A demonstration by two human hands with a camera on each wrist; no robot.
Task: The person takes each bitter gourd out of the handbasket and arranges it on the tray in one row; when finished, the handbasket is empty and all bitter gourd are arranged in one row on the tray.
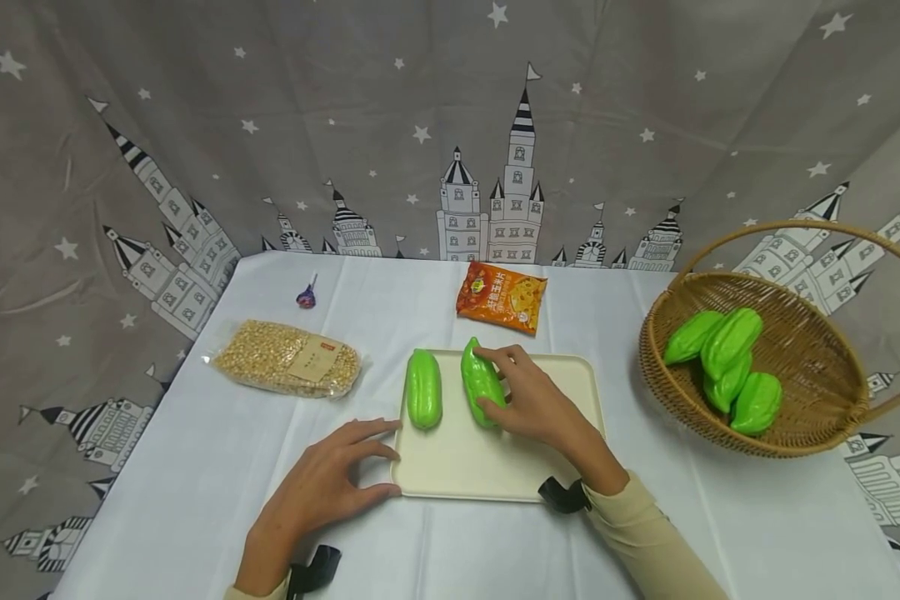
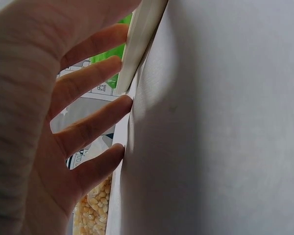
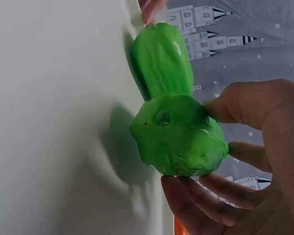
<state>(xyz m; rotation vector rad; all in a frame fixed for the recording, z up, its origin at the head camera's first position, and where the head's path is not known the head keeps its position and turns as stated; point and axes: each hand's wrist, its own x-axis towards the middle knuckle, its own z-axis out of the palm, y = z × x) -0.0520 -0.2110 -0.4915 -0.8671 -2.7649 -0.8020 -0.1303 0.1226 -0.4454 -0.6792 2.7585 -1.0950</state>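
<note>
My right hand grips a shiny green toy gourd with a pointed tip, thumb on one side and fingers on the other, over the cream tray. In the right wrist view the blunt end of this gourd faces the camera, close to the tray's surface. A smoother, ridged green gourd lies lengthwise on the tray's left part. At the tray's left edge is my left hand, fingers spread, fingertips right at the rim; the left wrist view shows them beside the tray's side wall.
A wicker basket with a tall handle stands at the right, holding several green gourds. Behind the tray lies an orange snack packet. To the left are a bag of corn kernels and a small purple wrapped lollipop.
</note>
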